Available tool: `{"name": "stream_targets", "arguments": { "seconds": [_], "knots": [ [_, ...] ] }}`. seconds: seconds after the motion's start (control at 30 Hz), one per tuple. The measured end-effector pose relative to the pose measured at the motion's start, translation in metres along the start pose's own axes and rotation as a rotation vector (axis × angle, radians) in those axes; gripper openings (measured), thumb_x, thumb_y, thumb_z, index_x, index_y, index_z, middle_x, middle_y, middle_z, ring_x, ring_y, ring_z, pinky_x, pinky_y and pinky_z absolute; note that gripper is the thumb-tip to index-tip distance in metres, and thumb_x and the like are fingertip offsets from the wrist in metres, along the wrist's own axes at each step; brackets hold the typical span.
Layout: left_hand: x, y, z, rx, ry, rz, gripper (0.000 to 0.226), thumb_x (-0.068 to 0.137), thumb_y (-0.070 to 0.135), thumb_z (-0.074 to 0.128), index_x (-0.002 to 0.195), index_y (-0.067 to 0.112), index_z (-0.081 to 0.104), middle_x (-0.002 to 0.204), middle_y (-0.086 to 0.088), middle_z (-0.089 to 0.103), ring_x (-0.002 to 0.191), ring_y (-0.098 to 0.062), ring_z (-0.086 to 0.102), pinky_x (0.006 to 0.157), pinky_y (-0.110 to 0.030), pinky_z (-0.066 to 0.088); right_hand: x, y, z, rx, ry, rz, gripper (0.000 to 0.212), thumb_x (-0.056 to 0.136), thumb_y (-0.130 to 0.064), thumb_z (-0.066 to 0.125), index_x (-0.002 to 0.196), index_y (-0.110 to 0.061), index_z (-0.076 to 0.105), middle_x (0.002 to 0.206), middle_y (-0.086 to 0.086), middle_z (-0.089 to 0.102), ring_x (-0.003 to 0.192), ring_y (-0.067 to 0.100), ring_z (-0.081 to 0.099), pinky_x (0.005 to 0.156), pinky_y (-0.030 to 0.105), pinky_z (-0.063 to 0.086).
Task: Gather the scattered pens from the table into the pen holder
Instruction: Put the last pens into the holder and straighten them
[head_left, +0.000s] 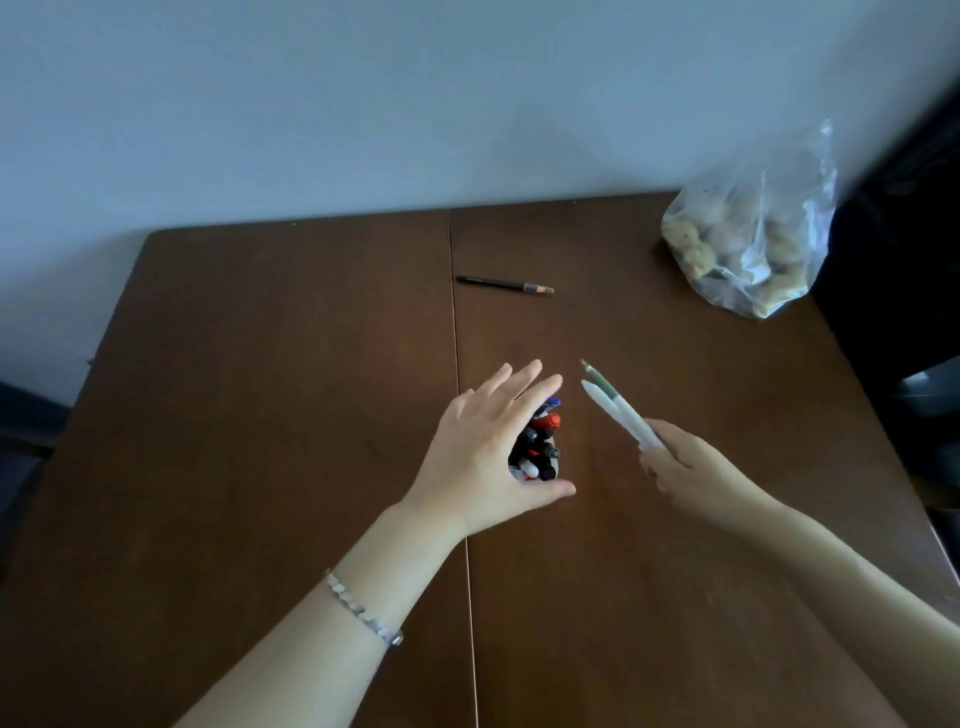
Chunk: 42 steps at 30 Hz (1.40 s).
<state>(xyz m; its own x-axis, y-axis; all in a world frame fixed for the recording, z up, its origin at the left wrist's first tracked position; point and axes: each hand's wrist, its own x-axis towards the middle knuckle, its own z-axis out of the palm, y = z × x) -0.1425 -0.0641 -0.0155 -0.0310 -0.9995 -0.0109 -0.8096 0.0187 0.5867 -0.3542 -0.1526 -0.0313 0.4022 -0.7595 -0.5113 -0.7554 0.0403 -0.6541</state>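
Observation:
The pen holder (540, 451) stands near the middle of the brown table (260, 389), packed with several red, black and blue pens. My left hand (485, 452) wraps around its left side, fingers spread past it and thumb under its near edge. Just to the right, my right hand (696, 467) grips two pale pens (618, 410), one white and one greenish, tips pointing up and left toward the holder. A dark pencil (505, 284) lies flat farther back on the table, apart from both hands.
A clear plastic bag (748, 244) of pale lumpy items sits at the table's back right corner. A seam (460, 364) runs front to back down the tabletop. The wall is right behind the table's far edge. Dark furniture stands at the right.

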Motion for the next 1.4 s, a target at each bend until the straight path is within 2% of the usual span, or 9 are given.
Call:
{"name": "stream_targets", "arguments": {
  "seconds": [0.2,0.33,0.5,0.73,0.97,1.07,1.17,1.3,1.4],
  "knots": [
    [0.012,-0.007,0.002,0.046,0.073,0.082,0.042,0.078,0.043,0.049,0.107,0.018,0.067,0.117,0.000,0.064,0.121,-0.021,0.052,0.095,-0.036,0.044,-0.067,-0.007,-0.026,-0.010,0.025,-0.111,0.035,0.096,-0.027,0.040,0.068,-0.043,0.056,0.055,-0.011,0.047,0.050,0.004,0.039,0.053,0.025,0.034],
    [0.010,-0.014,0.000,-0.126,0.088,-0.010,0.017,0.084,0.016,0.058,0.095,0.008,0.068,0.109,-0.004,0.065,0.109,-0.011,0.051,0.089,-0.001,0.030,-0.076,-0.023,-0.034,0.030,0.046,-0.113,0.025,0.092,-0.028,0.048,0.082,-0.041,0.066,0.055,-0.013,0.054,0.052,0.010,0.043,0.053,0.028,0.035],
    [0.009,-0.014,-0.001,-0.156,0.082,-0.070,0.014,0.088,0.006,0.054,0.097,0.006,0.065,0.117,-0.003,0.062,0.112,-0.010,0.048,0.088,0.007,0.023,-0.062,-0.057,-0.031,-0.081,-0.016,-0.124,0.032,0.090,-0.025,0.047,0.064,-0.038,0.063,0.049,-0.009,0.049,0.039,0.003,0.037,0.040,0.014,0.029],
    [0.010,-0.018,0.004,-0.116,0.061,-0.076,0.017,0.093,0.014,0.051,0.104,0.008,0.062,0.125,-0.004,0.059,0.120,-0.016,0.048,0.084,0.010,0.021,-0.043,-0.093,-0.029,-0.240,-0.141,-0.015,0.036,0.085,-0.021,0.046,0.050,-0.025,0.054,0.056,0.002,0.047,0.050,0.015,0.038,0.051,0.029,0.033],
    [0.007,-0.015,0.004,-0.195,0.094,-0.110,0.014,0.092,0.010,0.051,0.102,0.011,0.061,0.126,-0.001,0.057,0.117,-0.011,0.049,0.086,0.008,0.026,-0.015,-0.117,0.001,-0.315,-0.163,0.095,0.021,0.085,-0.014,0.048,0.071,-0.002,0.058,0.051,0.003,0.052,0.043,0.016,0.041,0.048,0.024,0.035],
    [0.006,-0.014,0.004,-0.229,0.089,-0.124,0.018,0.093,0.012,0.051,0.108,0.016,0.059,0.129,0.003,0.054,0.117,-0.008,0.048,0.086,0.006,0.027,-0.008,-0.123,0.008,-0.322,-0.094,0.097,0.018,0.081,-0.006,0.041,0.081,-0.002,0.059,0.049,0.005,0.057,0.043,0.017,0.050,0.044,0.021,0.036],
    [0.007,-0.012,0.005,-0.260,0.106,-0.139,0.019,0.092,0.011,0.053,0.108,0.016,0.061,0.129,0.003,0.054,0.120,-0.008,0.047,0.088,0.006,0.027,-0.011,-0.120,0.015,-0.290,-0.011,0.003,0.021,0.085,-0.011,0.042,0.098,-0.005,0.057,0.068,0.003,0.055,0.067,0.022,0.060,0.046,0.021,0.037],
    [0.005,-0.012,0.004,-0.298,0.118,-0.132,0.014,0.091,0.010,0.054,0.103,0.014,0.061,0.128,0.002,0.056,0.121,-0.003,0.044,0.093,0.002,0.026,-0.020,-0.103,0.027,0.071,0.127,-0.112,0.015,0.089,-0.020,0.043,0.091,-0.021,0.058,0.097,0.006,0.058,0.074,0.021,0.059,0.058,0.022,0.042],
    [0.003,-0.009,0.003,-0.331,0.099,-0.149,0.015,0.092,0.011,0.053,0.105,0.014,0.060,0.133,0.002,0.053,0.128,-0.007,0.042,0.107,-0.017,0.033,-0.020,-0.086,0.039,0.086,0.361,-0.250,0.023,0.095,-0.026,0.042,0.095,-0.015,0.062,0.098,0.001,0.057,0.082,0.016,0.056,0.062,0.016,0.039]
  ]
}}
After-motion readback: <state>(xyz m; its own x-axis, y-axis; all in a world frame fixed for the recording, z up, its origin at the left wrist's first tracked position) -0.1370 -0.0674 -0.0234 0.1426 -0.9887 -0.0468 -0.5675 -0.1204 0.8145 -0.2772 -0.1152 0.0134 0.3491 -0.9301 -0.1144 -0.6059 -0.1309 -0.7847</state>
